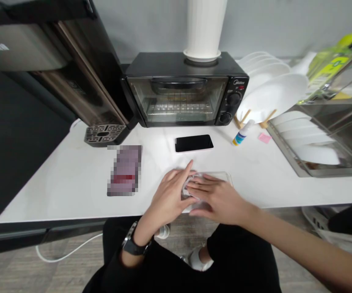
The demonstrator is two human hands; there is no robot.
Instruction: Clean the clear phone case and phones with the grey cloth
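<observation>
A clear, round-cornered phone case is low over the front edge of the white counter, under both hands. Around its left end, my left hand is closed, index finger pointing up and thumb on the near side. My right hand lies across the case from the right, fingers over the top and thumb at the near edge. A whitish patch shows by the fingertips; I cannot make out what it is. Beyond the hands a black-screened phone rests on the counter.
A pixelated purple packet lies at the left, near a drink dispenser. Behind stands a toaster oven with a white pot on top. Rightward are a small bottle, pink paper, racked plates and a sink.
</observation>
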